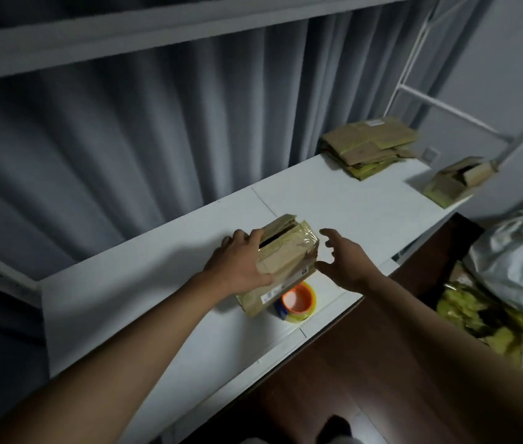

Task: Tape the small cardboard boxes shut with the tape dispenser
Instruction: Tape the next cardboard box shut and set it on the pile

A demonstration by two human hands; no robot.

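Small cardboard box [286, 254] near the middle of the frame, on the white table [157, 283]. Top flaps not closed, with a dark gap along the top. Shiny clear tape on its upper right corner. White label on its near side.

Left hand [241, 261] on the box's left side, fingers curled over the top edge, thumb on the near side, gripping it. Right hand [340, 257] just to the right of the box, fingers spread wide and loose, holding nothing, not touching the box as far as can be seen.

Tape dispenser [297, 301] just below the box in the frame, right beside its near corner. Orange ring in the middle, yellowish tape round it, a dark blue bit on its left side. Partly tucked behind the box edge.

Pile of flat cardboard [369, 145] at the upper right of the frame, at the far end of the table. Another open box [455, 181] further right, sitting at the table's far right corner.

Grey curtain [125, 155] filling the upper left, behind the table. White metal bars [446, 107] in the upper right corner. White crumpled bag [519, 254] at the right edge, yellow stuff [471, 312] under it, too blurry to name. Dark brown floor [334, 379] at the bottom.
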